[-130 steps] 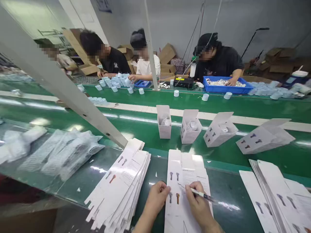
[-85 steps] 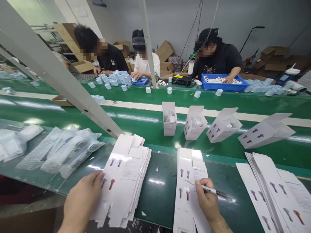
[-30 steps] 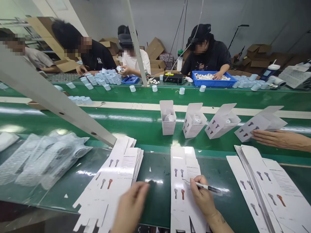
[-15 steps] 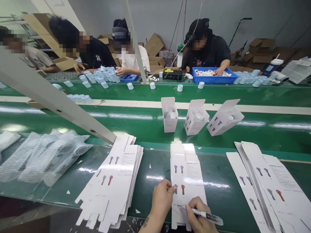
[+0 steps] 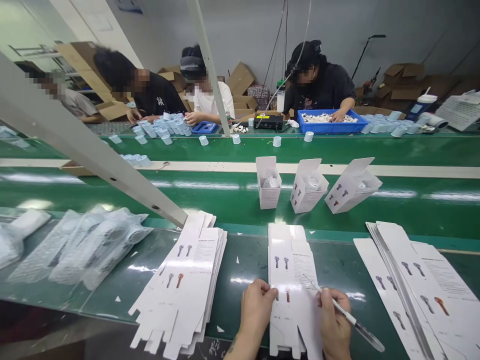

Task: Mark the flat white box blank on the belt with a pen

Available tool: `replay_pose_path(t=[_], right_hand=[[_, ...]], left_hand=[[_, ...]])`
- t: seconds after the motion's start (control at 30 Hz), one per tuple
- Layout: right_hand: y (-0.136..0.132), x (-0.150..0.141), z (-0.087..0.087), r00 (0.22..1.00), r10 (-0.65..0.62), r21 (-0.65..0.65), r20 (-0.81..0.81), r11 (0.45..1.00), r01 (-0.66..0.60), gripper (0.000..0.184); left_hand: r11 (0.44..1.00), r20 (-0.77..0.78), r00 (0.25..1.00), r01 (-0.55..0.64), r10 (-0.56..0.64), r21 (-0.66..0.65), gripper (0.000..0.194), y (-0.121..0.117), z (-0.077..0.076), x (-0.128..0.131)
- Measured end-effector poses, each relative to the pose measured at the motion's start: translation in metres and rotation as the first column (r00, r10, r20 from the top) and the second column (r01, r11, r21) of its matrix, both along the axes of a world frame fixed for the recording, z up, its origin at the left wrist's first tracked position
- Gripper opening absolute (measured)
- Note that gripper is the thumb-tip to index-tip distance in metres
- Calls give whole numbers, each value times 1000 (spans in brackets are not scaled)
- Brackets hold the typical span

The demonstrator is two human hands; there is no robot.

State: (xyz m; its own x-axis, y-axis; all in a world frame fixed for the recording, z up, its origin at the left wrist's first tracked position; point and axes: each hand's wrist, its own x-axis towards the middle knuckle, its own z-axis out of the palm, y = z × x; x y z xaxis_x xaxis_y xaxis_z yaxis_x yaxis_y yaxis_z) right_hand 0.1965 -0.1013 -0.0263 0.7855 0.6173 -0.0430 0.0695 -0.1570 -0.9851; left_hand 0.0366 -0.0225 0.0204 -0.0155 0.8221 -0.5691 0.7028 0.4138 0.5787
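Pen (image 5: pixel 356 322) in right hand (image 5: pixel 334 325) — above carton (image 5: pixel 294 305)

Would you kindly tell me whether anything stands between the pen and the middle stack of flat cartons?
Nothing visible does: the right hand holds the pen over the stack, and the left hand is at its left edge.

Bright, cool light falls from above
Pale streaks glare across the green belt (image 5: pixel 210 200) and the glassy tabletop (image 5: pixel 240 260); the back wall (image 5: pixel 240 35) looks dimmer, and the edges stretch.
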Motion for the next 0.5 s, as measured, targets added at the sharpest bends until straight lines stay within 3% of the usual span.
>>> replay_pose_path(t=[0.2,0.37,0.5], right_hand=[[9,-15,0,928,-60,152,-368,981,123,33],[15,-20,6,896,-99,221,-433,952,212,29],[18,-23,11,861,-128,272,-492,917,292,26]], left_hand=[[993,-129,986,111,-104,48,5,1,28,-4],[986,-165,973,166,-162,12,5,5,46,0],[987,-91,985,149,-144,52,8,7,48,3]])
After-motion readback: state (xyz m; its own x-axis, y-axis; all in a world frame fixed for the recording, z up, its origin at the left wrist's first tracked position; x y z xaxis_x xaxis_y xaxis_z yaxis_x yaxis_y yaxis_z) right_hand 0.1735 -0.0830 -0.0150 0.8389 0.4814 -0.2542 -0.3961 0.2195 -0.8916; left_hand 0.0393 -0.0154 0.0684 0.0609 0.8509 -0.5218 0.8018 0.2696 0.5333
